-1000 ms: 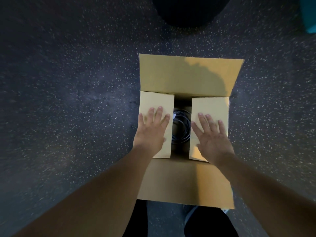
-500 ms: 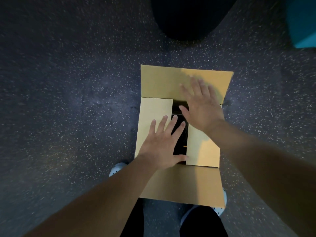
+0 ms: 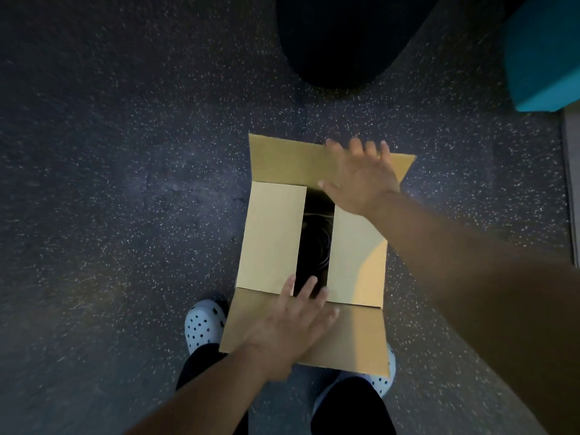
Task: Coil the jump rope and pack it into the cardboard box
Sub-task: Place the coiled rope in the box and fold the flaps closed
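We see the cardboard box (image 3: 270, 240) on the speckled floor (image 3: 125, 215), its two side flaps folded in. The coiled jump rope (image 3: 318, 240) lies inside, dim in the gap. Our left hand (image 3: 292, 328) rests flat on the near flap and our right hand (image 3: 361, 180) on the far flap, fingers spread on both.

No legible text, label, brand, number or sign appears in the view. The cardboard box (image 3: 273, 240) presents plain, unprinted flaps. The shoe (image 3: 204, 323) carries a pattern of dark dots only, with no lettering.
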